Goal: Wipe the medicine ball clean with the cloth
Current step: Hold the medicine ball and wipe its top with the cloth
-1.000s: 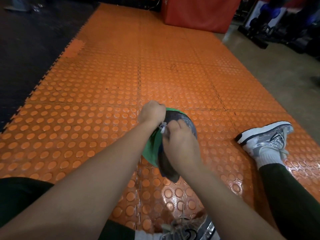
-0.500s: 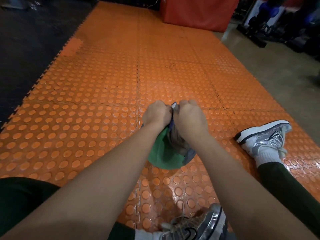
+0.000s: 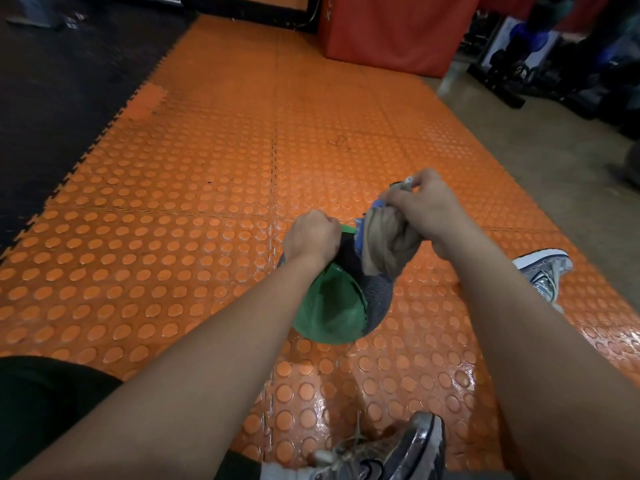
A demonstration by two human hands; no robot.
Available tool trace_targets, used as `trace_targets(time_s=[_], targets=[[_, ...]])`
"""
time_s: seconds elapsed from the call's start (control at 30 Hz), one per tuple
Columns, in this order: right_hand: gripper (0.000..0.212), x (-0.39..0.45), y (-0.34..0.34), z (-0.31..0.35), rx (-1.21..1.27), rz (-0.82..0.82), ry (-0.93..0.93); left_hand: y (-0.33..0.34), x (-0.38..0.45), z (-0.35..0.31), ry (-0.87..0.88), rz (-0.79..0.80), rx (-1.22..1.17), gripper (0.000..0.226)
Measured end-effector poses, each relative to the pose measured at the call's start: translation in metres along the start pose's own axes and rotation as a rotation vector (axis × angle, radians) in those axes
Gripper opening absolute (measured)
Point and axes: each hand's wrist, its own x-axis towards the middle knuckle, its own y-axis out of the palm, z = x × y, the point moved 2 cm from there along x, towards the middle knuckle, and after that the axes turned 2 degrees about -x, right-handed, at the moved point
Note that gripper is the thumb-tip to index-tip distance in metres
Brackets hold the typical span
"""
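Note:
A green and dark grey medicine ball [image 3: 332,310] sits on the orange studded floor mat [image 3: 194,188] between my legs. My left hand [image 3: 311,237] grips the top left of the ball with curled fingers. My right hand [image 3: 426,206] holds a bunched beige cloth [image 3: 388,244] with a blue edge, lifted above the ball's upper right side. The cloth's lower part hangs down against the ball. Much of the ball's top is hidden behind my hands and the cloth.
My two sneakers lie close by: one at the right [image 3: 543,271], one at the bottom [image 3: 391,452]. A red padded box [image 3: 398,29] stands at the far end of the mat. Black flooring [image 3: 69,81] lies left, gym equipment [image 3: 571,57] at the far right.
My right hand has moved up and to the right, pulling the bunched cloth off the ball's top. The ball has turned, showing more green. My left hand stays on the ball's top.

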Motion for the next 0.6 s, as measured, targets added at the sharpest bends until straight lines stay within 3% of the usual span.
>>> trace_targets(time_s=[0.07,0.2,0.6], targets=[[0.013,0.005,0.021,0.005,-0.204,0.023,-0.031,0.000,0.001,0.000,-0.008,0.033,0.011,0.030],[0.026,-0.001,0.068,-0.005,-0.450,-0.037,-0.132,-0.001,0.003,-0.002,-0.066,0.052,-0.005,0.037],[0.019,-0.081,0.071,-0.011,-0.426,-0.115,-0.359,-0.002,0.012,0.002,-0.062,0.031,0.018,0.027]])
